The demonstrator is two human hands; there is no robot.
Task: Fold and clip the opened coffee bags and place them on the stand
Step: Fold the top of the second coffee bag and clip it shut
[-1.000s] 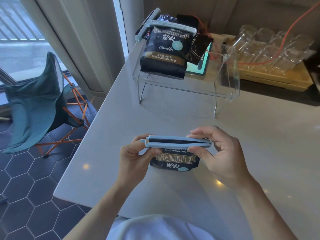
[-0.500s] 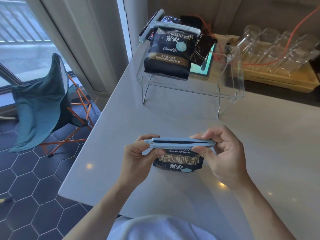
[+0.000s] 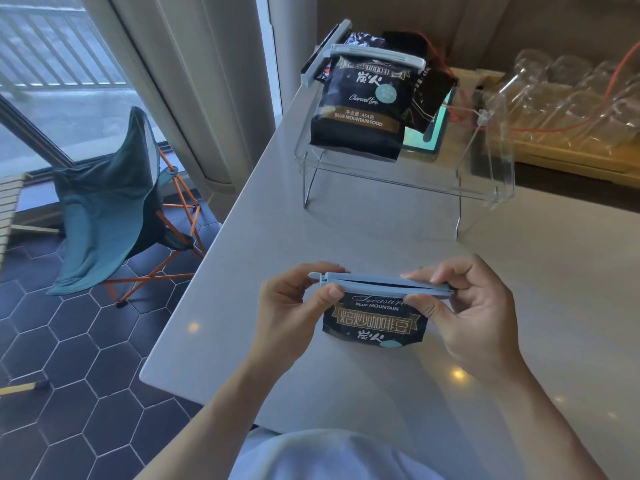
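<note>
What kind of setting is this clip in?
Probably a cafe or a home coffee corner: a pale counter by a window, rows of clear glasses on a tray, and coffee bags on an acrylic stand.

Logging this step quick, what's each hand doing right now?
Left hand: pinching the left end of the blue clip on the coffee bag.
Right hand: pinching the clip's right end.
</note>
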